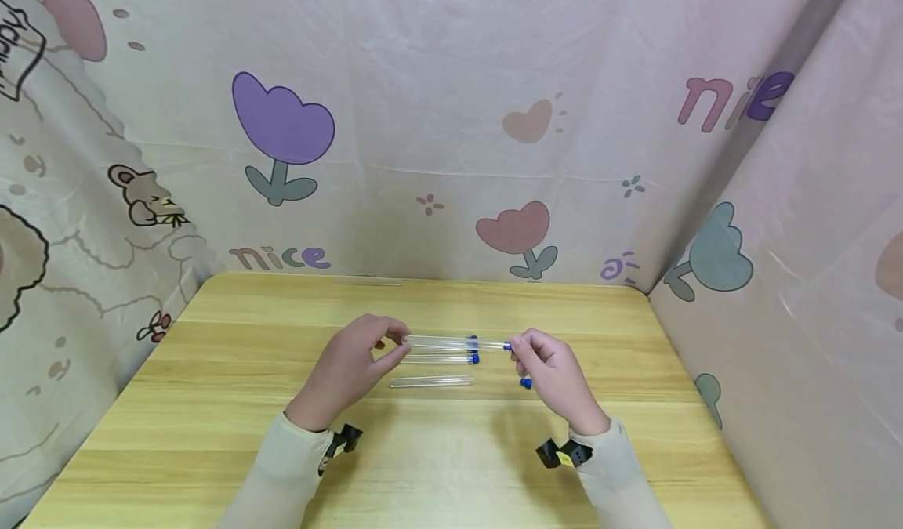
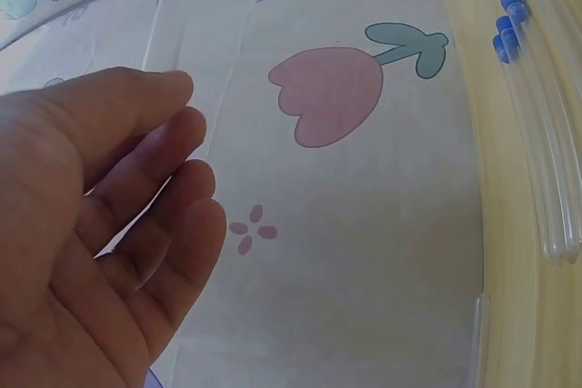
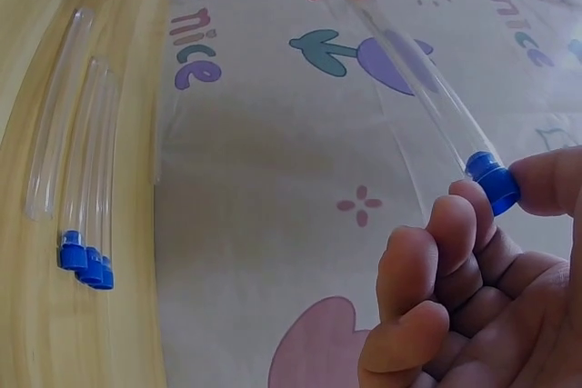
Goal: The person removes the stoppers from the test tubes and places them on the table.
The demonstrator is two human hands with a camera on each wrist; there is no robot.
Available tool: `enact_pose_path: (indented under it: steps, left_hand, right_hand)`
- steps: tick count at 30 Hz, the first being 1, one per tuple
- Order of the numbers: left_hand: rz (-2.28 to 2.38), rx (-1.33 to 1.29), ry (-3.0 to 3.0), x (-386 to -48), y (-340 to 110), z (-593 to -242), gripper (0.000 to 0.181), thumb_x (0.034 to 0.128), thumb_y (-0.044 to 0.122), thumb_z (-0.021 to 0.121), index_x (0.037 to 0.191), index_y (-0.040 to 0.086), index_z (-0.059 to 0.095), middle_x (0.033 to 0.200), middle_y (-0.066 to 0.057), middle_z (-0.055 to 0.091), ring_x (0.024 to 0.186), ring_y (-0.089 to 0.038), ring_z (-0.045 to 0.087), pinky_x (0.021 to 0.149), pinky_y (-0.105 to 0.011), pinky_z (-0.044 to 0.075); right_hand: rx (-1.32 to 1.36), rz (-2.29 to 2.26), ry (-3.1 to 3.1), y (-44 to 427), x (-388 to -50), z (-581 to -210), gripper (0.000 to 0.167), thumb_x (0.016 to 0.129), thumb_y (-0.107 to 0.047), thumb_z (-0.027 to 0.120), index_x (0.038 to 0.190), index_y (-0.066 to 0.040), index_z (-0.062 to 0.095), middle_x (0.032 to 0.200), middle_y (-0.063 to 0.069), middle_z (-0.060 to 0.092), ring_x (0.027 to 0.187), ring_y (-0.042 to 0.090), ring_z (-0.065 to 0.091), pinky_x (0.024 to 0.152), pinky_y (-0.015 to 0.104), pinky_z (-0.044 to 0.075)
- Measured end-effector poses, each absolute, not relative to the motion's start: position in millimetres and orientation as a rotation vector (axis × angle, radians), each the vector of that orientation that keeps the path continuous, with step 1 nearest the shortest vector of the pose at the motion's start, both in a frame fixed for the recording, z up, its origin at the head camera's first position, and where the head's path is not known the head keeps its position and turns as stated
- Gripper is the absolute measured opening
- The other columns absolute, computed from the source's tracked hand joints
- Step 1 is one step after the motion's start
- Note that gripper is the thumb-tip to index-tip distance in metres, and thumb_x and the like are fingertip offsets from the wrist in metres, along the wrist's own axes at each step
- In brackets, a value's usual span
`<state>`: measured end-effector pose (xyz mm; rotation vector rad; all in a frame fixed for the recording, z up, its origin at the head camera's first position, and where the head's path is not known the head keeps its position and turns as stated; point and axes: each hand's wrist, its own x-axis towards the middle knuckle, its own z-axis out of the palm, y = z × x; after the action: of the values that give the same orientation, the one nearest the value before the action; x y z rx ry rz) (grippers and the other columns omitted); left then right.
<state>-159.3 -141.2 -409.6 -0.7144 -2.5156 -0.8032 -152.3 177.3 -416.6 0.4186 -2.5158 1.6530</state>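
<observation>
My left hand [image 1: 346, 368] pinches one end of a clear plastic test tube [image 1: 451, 344], held nearly level above the table. At the tube's other end, my right hand [image 1: 557, 372] grips a blue cap [image 3: 492, 183] between thumb and fingers. The cap sits at the tube's mouth; how far in it is, I cannot tell. Below lie 3 capped tubes [image 3: 88, 161] side by side, blue ends to the right in the head view. Nearer me rests a tube without a cap [image 1: 432, 382]. A loose blue cap [image 1: 525, 383] lies beside my right hand.
Another clear tube [image 1: 370, 282] lies along the back edge of the wooden table [image 1: 451, 451]. A patterned curtain [image 1: 395, 121] hangs behind the table and along both sides. Small black cameras [image 1: 346, 439] are strapped to both wrists.
</observation>
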Motion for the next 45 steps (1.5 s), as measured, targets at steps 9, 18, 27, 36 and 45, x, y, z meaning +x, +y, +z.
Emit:
enact_pose_path:
  steps: [9, 18, 27, 36, 45]
  left_hand:
    - [-0.790, -0.723, -2.479, -157.9, -141.4, -408.7, 0.022, 0.0866, 0.020, 0.086, 0.103, 0.015, 0.072, 0.094, 0.007, 0.069, 0.085, -0.008, 0.061, 0.073, -0.028, 0.056]
    - [-0.777, -0.741, -2.483, -158.1, -140.0, -409.0, 0.020, 0.0883, 0.020, 0.084, 0.103, 0.015, 0.072, 0.093, 0.008, 0.069, 0.086, -0.007, 0.061, 0.073, -0.027, 0.056]
    - [-0.783, -0.776, -2.487, -156.2, -138.8, -409.0, 0.014, 0.0935, 0.025, 0.079, 0.102, 0.016, 0.072, 0.092, 0.011, 0.067, 0.080, -0.003, 0.058, 0.070, -0.026, 0.056]
    - [-0.781, -0.795, -2.507, -155.4, -137.5, -410.5, 0.010, 0.0985, 0.029, 0.072, 0.103, 0.020, 0.072, 0.091, 0.013, 0.066, 0.076, -0.002, 0.054, 0.068, -0.024, 0.053]
    - [-0.770, -0.807, -2.512, -155.2, -136.3, -411.5, 0.008, 0.0999, 0.027, 0.071, 0.102, 0.019, 0.071, 0.089, 0.014, 0.063, 0.073, -0.004, 0.051, 0.066, -0.023, 0.050]
  right_hand:
    - [0.480, 1.768, -2.496, 175.7, -153.9, -418.2, 0.036, 0.111, -0.026, 0.050, 0.085, -0.006, 0.063, 0.072, 0.008, 0.059, 0.061, 0.013, 0.055, 0.054, 0.028, 0.048]
    - [0.420, 1.780, -2.476, 176.3, -152.8, -417.4, 0.034, 0.110, -0.025, 0.053, 0.089, -0.005, 0.070, 0.080, 0.008, 0.067, 0.070, 0.020, 0.064, 0.059, 0.027, 0.052]
    - [0.413, 1.760, -2.507, 176.1, -154.5, -418.9, 0.040, 0.111, -0.028, 0.050, 0.084, -0.003, 0.066, 0.076, 0.003, 0.063, 0.066, 0.014, 0.059, 0.057, 0.026, 0.049]
    - [0.430, 1.752, -2.525, 176.6, -153.1, -418.0, 0.051, 0.112, -0.033, 0.047, 0.079, 0.003, 0.061, 0.069, 0.006, 0.057, 0.059, 0.016, 0.055, 0.055, 0.031, 0.049]
    - [0.414, 1.741, -2.541, 176.8, -152.7, -416.8, 0.053, 0.112, -0.034, 0.046, 0.081, 0.006, 0.061, 0.069, 0.004, 0.056, 0.060, 0.025, 0.057, 0.056, 0.033, 0.050]
